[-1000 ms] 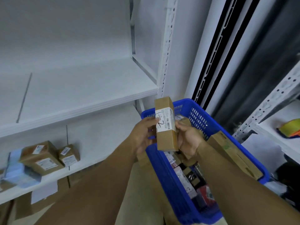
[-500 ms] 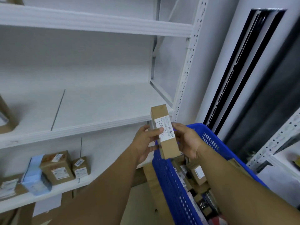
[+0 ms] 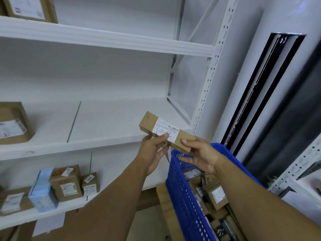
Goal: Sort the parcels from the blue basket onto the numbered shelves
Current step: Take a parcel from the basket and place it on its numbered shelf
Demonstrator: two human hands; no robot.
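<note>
A long brown cardboard parcel (image 3: 149, 122) with a white barcode label and handwriting lies tilted in front of the middle white shelf (image 3: 97, 142). My left hand (image 3: 152, 152) pinches its near edge, thumb on the label. My right hand (image 3: 201, 154) holds its right end, thumb on top. Below them the blue basket (image 3: 180, 193) holds several more small parcels.
A perforated white upright (image 3: 208, 80) bounds the shelving on the right. Brown boxes (image 3: 66, 183) and a light blue packet (image 3: 43, 192) stand on the lower shelf. Another box (image 3: 13, 123) sits at the middle shelf's left. A second rack (image 3: 295, 173) is at the right.
The parcel has turned from nearly upright to lying slanted and has come up level with the middle shelf's front edge. My view has tilted upward, showing the upper shelf.
</note>
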